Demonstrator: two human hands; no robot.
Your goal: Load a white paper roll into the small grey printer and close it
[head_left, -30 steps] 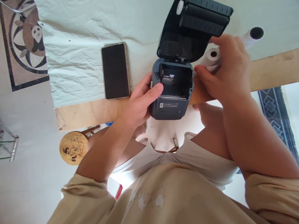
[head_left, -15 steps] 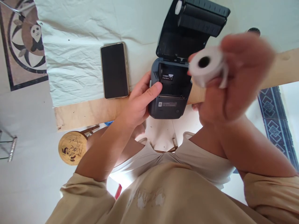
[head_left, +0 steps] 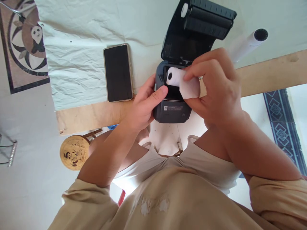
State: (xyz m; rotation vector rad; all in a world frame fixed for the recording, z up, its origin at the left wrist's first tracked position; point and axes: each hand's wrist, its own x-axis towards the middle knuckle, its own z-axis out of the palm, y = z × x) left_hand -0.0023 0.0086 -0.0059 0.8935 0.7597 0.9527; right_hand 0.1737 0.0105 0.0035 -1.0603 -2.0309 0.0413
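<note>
My left hand (head_left: 150,102) grips the left side of a dark portable label printer (head_left: 174,112), its thumb on the edge of the bay. The printer's lid (head_left: 185,44) stands raised, with a black roller and a white gear on it. In the fingers of my right hand (head_left: 216,80) is a white paper roll (head_left: 176,75). The roll's left end is inside the printer's bay, and its loose paper end hangs down over the bay's right side. The right edge of the bay is hidden behind this paper and my fingers.
A smartphone (head_left: 118,72) with a dark screen lies left of the printer on the pale cloth (head_left: 79,28). Another white roll (head_left: 249,43) with a dark core lies to the right. The wooden table edge (head_left: 96,114) runs in front. A round stool (head_left: 74,152) stands below on the left.
My right hand has moved left and brought the paper roll from above the printer's right side into the open bay. The roll on the cloth is now uncovered. My left hand stays put.
</note>
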